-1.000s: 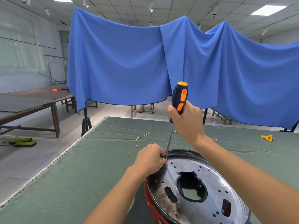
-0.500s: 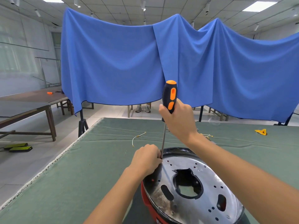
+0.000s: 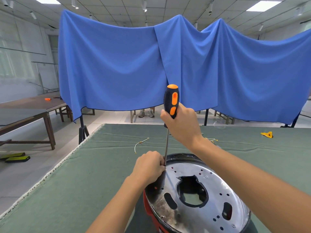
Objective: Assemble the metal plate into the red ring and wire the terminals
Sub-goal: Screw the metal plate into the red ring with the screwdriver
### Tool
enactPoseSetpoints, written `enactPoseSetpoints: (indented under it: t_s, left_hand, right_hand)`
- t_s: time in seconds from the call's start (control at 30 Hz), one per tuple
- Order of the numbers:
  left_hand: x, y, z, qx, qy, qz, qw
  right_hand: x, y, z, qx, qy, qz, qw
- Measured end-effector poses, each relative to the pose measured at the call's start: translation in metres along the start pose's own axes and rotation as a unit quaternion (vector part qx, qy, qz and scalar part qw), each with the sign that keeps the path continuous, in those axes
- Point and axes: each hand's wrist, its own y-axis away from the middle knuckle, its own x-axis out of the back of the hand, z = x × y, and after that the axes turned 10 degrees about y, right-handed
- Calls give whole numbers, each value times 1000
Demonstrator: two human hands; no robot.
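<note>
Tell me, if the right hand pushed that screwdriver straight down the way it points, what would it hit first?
Probably the metal plate near its far-left rim, where the left hand pinches the shaft. The right hand holds the screwdriver nearly upright; its tip is hidden behind those fingers, so a screw there can't be confirmed.

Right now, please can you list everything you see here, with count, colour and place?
screwdriver: one, black and orange, upright, tip at plate's far-left edge
plate: one, silver, in the ring, near edge of table
ring: one, red, under the plate
wires: two, yellowish, on table beyond the plate
table: one, green cover
yellow piece: one, far right on table
cloth: blue, hanging behind
hands: right hand grips screwdriver handle; left hand pinches near its tip
</note>
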Motion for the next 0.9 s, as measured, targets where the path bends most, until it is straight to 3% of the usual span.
enactPoseSetpoints:
  t_s: [0.27, 0.43, 0.57, 0.63, 0.73, 0.8, 0.9]
  left_hand:
    - [-2, 3, -1, 22, 50, 15, 998]
    - [3, 6, 2, 17, 131, 126, 983]
    - [7, 7, 4, -4, 149, 103, 983]
    - [7, 8, 4, -9, 128, 87, 988]
    - [7, 8, 6, -5, 114, 62, 992]
    - [7, 7, 8, 15, 114, 40, 993]
    - [9, 3, 21, 70, 125, 29, 989]
  right_hand:
    - [0, 4, 2, -17, -1, -4, 1000]
    - [4, -4, -5, -62, 124, -50, 989]
    - [11, -9, -10, -79, 190, -87, 975]
    - [17, -12, -10, -99, 118, -129, 980]
    - [27, -16, -12, -132, -111, -212, 962]
    - [29, -17, -12, -126, -138, -219, 958]
    - [27, -16, -11, -105, -64, -164, 979]
